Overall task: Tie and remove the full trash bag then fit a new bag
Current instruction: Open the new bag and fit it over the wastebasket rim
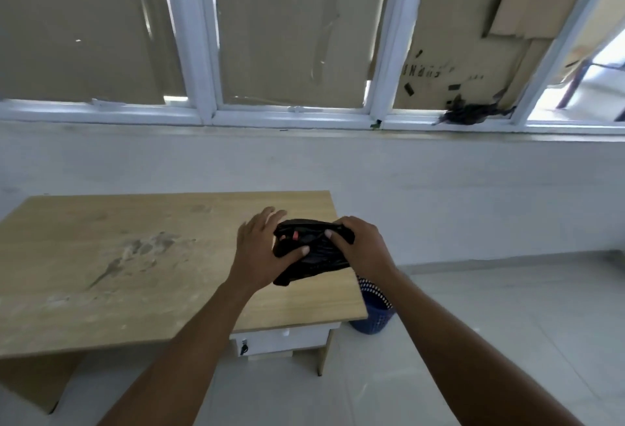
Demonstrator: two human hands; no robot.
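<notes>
Unfolding the new black bag (313, 251) between both hands above the worktop (135, 256).
Left hand (260, 246) and right hand (358, 243) are clamping opposite edges; advisable: find the mouth before reaching the blue bin (373, 310) below the right wrist.

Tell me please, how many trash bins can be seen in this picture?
1: a blue perforated bin on the floor, right of the wooden desk, partly hidden by the right forearm. Others may be out of view.

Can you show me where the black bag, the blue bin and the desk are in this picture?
black bag (314, 253): head view, on the crumpled plastic between the two hands.
blue bin (373, 312): head view, on its perforated side wall, on the floor beside the desk.
desk (135, 256): head view, on the bare wooden top.
</notes>
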